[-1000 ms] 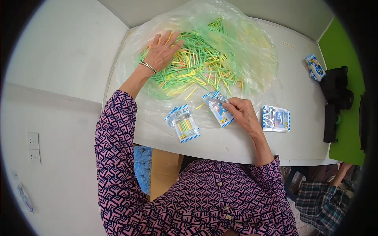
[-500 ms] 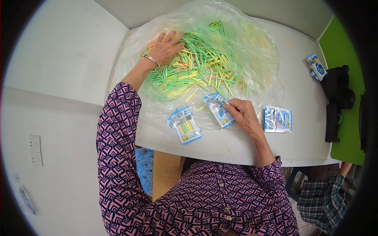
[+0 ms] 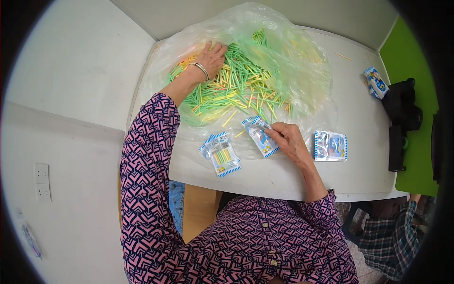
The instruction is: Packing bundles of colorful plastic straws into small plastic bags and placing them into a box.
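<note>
My left hand [image 3: 211, 60] rests on a heap of thin green, yellow and orange sticks [image 3: 248, 75], its fingers a little apart and the tips partly sunk among them. The heap lies inside a large clear plastic bag [image 3: 307, 75] spread open on the table. My right hand [image 3: 289, 140] pinches a small blue and white plastic packet [image 3: 261, 137] between thumb and fingers, just in front of the bag. To its left, two similar packets overlap; the upper filled packet [image 3: 222, 155] shows a row of green and yellow sticks through its window.
A stack of flat blue and white packets [image 3: 330, 146] lies right of my right hand on the white table [image 3: 283, 180]. Farther right are another packet [image 3: 376, 83] and a black device [image 3: 403, 106] by a green panel [image 3: 416, 156]. A person's checked sleeve [image 3: 390, 241] shows lower right.
My left hand has slid to the right across the heap, its fingers drawn closer together. My right hand keeps hold of the packet in nearly the same place.
</note>
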`<act>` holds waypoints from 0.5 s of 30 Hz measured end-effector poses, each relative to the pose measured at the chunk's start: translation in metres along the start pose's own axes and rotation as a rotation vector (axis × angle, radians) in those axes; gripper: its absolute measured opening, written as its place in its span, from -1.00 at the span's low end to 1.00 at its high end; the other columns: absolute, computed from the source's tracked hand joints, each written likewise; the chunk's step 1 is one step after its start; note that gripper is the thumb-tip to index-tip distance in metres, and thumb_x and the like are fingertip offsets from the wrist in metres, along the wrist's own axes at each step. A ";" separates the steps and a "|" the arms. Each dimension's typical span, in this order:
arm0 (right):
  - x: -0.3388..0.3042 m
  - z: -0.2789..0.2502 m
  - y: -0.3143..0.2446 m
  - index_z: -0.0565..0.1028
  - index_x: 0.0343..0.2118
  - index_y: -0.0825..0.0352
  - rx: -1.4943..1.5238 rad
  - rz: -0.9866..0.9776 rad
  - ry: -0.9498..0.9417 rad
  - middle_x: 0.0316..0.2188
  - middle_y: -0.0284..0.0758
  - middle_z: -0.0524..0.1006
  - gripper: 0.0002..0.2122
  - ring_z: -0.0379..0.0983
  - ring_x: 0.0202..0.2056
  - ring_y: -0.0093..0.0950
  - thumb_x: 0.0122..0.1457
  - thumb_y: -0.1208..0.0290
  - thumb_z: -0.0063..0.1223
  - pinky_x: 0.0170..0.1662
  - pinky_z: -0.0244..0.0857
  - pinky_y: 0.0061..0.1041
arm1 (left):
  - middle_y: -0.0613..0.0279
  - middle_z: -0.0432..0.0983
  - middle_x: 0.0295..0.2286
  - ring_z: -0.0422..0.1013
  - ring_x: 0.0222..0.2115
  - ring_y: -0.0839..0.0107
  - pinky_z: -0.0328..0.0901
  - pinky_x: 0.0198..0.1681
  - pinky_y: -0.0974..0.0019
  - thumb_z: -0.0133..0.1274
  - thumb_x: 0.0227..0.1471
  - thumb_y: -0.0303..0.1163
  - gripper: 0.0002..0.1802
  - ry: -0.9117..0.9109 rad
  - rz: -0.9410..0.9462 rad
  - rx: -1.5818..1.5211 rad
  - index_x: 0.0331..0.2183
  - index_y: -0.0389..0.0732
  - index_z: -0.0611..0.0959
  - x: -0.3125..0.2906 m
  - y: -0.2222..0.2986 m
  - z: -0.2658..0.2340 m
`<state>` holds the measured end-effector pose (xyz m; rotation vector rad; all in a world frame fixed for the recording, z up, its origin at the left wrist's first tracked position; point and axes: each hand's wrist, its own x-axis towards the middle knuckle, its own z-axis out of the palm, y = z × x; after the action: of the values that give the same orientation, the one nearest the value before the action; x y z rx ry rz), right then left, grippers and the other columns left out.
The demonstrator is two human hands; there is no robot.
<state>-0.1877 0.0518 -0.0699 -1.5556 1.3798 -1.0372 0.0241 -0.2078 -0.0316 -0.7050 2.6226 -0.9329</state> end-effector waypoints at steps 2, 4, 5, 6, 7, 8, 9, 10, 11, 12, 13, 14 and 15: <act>-0.001 0.001 0.001 0.37 -0.58 0.50 -0.004 -0.005 0.002 -0.71 -0.12 0.24 -0.76 0.13 -0.67 -0.35 0.08 0.42 0.06 -0.55 0.03 -0.38 | 0.03 0.20 0.03 0.12 0.07 0.16 0.02 0.12 -0.04 -0.02 -0.12 -0.37 -0.72 0.047 -0.012 0.018 -0.33 -0.30 0.59 -0.002 0.004 0.006; 0.001 0.001 0.009 0.35 -0.62 0.48 -0.004 -0.016 0.013 -0.75 -0.35 0.15 -0.72 0.05 -0.64 -0.61 0.10 0.38 0.06 -0.58 -0.06 -0.50 | 0.02 0.22 0.00 0.12 0.06 0.16 0.02 0.11 -0.04 -0.03 -0.12 -0.38 -0.73 0.100 -0.021 0.037 -0.33 -0.31 0.59 -0.003 0.007 0.006; 0.001 0.001 0.010 0.35 -0.62 0.48 -0.004 -0.018 0.019 -0.75 -0.35 0.15 -0.72 0.05 -0.64 -0.61 0.10 0.38 0.06 -0.58 -0.06 -0.50 | 0.01 0.22 0.01 0.13 0.06 0.17 0.02 0.12 -0.02 -0.06 -0.11 -0.40 -0.73 0.105 -0.040 0.025 -0.31 -0.32 0.56 -0.007 0.009 0.005; 0.001 0.001 0.009 0.35 -0.62 0.47 0.025 -0.021 0.020 -0.75 -0.35 0.15 -0.72 0.04 -0.64 -0.62 0.10 0.38 0.06 -0.58 -0.06 -0.51 | 0.00 0.23 0.01 0.13 0.06 0.18 0.02 0.13 0.00 -0.09 -0.09 -0.43 -0.73 0.110 -0.060 0.014 -0.30 -0.32 0.54 -0.010 0.010 0.003; 0.000 0.001 0.008 0.35 -0.63 0.47 0.056 -0.027 0.016 -0.75 -0.35 0.14 -0.72 0.04 -0.64 -0.62 0.10 0.38 0.06 -0.58 -0.07 -0.52 | 0.00 0.23 0.01 0.13 0.06 0.18 0.02 0.13 0.00 -0.09 -0.09 -0.43 -0.73 0.111 -0.061 0.018 -0.30 -0.32 0.54 -0.017 0.009 0.004; 0.000 0.000 0.007 0.35 -0.63 0.47 0.056 -0.032 0.017 -0.75 -0.35 0.14 -0.72 0.04 -0.64 -0.62 0.10 0.38 0.06 -0.58 -0.07 -0.52 | 0.00 0.25 -0.01 0.15 0.04 0.17 0.03 0.11 0.01 -0.08 -0.10 -0.42 -0.74 0.147 -0.098 -0.013 -0.31 -0.32 0.53 -0.024 0.008 0.005; 0.001 -0.001 0.005 0.35 -0.64 0.45 0.053 0.012 -0.011 -0.75 -0.39 0.16 -0.71 0.03 -0.63 -0.64 0.11 0.37 0.05 -0.58 -0.07 -0.54 | -0.01 0.27 -0.04 0.16 0.01 0.15 0.04 0.09 0.02 -0.07 -0.11 -0.42 -0.75 0.183 -0.135 -0.043 -0.33 -0.33 0.52 -0.032 0.007 0.006; 0.001 -0.003 0.005 0.35 -0.65 0.44 0.050 0.063 -0.028 -0.74 -0.43 0.18 -0.71 0.03 -0.62 -0.67 0.12 0.36 0.05 -0.57 -0.07 -0.55 | -0.01 0.27 -0.04 0.16 0.01 0.15 0.04 0.09 0.02 -0.07 -0.11 -0.42 -0.75 0.189 -0.128 -0.042 -0.33 -0.33 0.52 -0.033 0.007 0.000; 0.001 -0.004 0.007 0.35 -0.65 0.44 0.051 0.064 -0.019 -0.74 -0.43 0.18 -0.71 0.03 -0.62 -0.67 0.12 0.36 0.05 -0.57 -0.07 -0.55 | 0.00 0.29 -0.07 0.18 -0.02 0.15 0.05 0.05 0.02 -0.06 -0.13 -0.41 -0.75 0.137 -0.168 -0.108 -0.33 -0.32 0.51 -0.034 0.007 -0.006; 0.000 -0.005 0.012 0.37 -0.64 0.41 0.108 0.098 -0.015 -0.73 -0.48 0.20 -0.72 0.04 -0.61 -0.70 0.13 0.35 0.04 -0.57 -0.06 -0.58 | 0.00 0.31 -0.11 0.20 -0.05 0.14 0.06 0.02 0.03 -0.05 -0.14 -0.40 -0.75 0.083 -0.209 -0.173 -0.34 -0.31 0.49 -0.036 0.007 -0.012; 0.001 -0.005 0.014 0.40 -0.64 0.39 0.169 0.125 -0.021 -0.72 -0.54 0.23 -0.72 0.05 -0.60 -0.73 0.14 0.34 0.03 -0.56 -0.06 -0.60 | 0.00 0.31 -0.11 0.20 -0.05 0.14 0.06 0.02 0.03 -0.05 -0.14 -0.40 -0.75 0.081 -0.212 -0.167 -0.34 -0.31 0.49 -0.043 0.005 -0.016; 0.001 -0.005 0.016 0.40 -0.64 0.39 0.172 0.119 -0.023 -0.72 -0.54 0.23 -0.72 0.05 -0.60 -0.73 0.14 0.34 0.03 -0.56 -0.06 -0.60 | 0.01 0.32 -0.14 0.21 -0.08 0.13 0.06 -0.01 0.05 -0.04 -0.14 -0.41 -0.76 0.086 -0.227 -0.236 -0.35 -0.30 0.48 -0.050 0.004 -0.021; 0.003 -0.006 0.017 0.43 -0.60 0.38 0.228 0.128 -0.010 -0.69 -0.57 0.28 -0.74 0.09 -0.59 -0.75 0.15 0.33 0.02 -0.54 -0.02 -0.63 | 0.01 0.33 -0.18 0.21 -0.11 0.12 0.06 -0.03 0.07 -0.04 -0.13 -0.42 -0.78 0.091 -0.241 -0.305 -0.36 -0.30 0.47 -0.054 0.002 -0.024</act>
<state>-0.1988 0.0474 -0.0838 -1.2883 1.2883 -1.0659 0.0597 -0.1652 -0.0099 -1.0967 2.8394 -0.6402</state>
